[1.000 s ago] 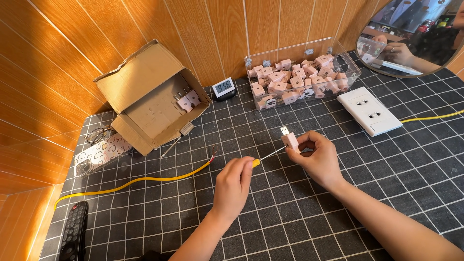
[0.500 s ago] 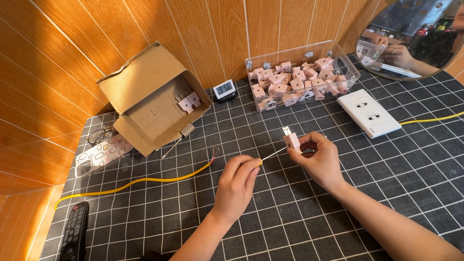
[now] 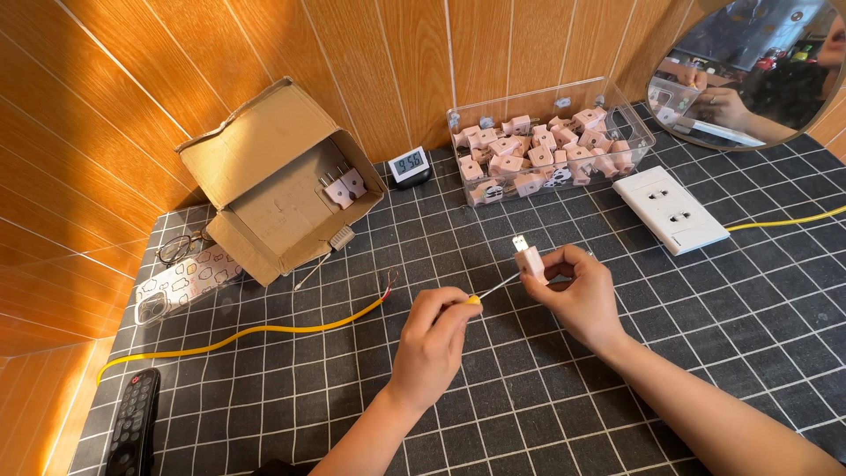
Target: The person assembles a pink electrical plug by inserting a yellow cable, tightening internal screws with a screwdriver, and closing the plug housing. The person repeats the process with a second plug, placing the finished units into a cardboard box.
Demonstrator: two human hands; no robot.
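R hand (image 3: 577, 295) pinches a small white plug (image 3: 529, 261) betw. thumb and fingertips, prongs up and tilted away, fingers curled tight around the body, prob. to steady it for the tool. L hand (image 3: 436, 339) fisted around a screwdriver (image 3: 486, 292) w/ yellow handle; thin shaft runs up-right and its tip meets the plug's lower side. Both held just above the black grid-pattern mat (image 3: 370, 388), mid-table. Yellow cable (image 3: 264, 330) w/ bared end lies left of L hand, not touched. Behind: clear plastic bin (image 3: 546, 141) full of pink plugs; open brown cardboard box (image 3: 273, 189) on its side w/ two pink plugs inside, no label visible; white wall socket plate (image 3: 670, 209) flat, right of bin. Small digital clock (image 3: 409, 164) betw. box and bin.
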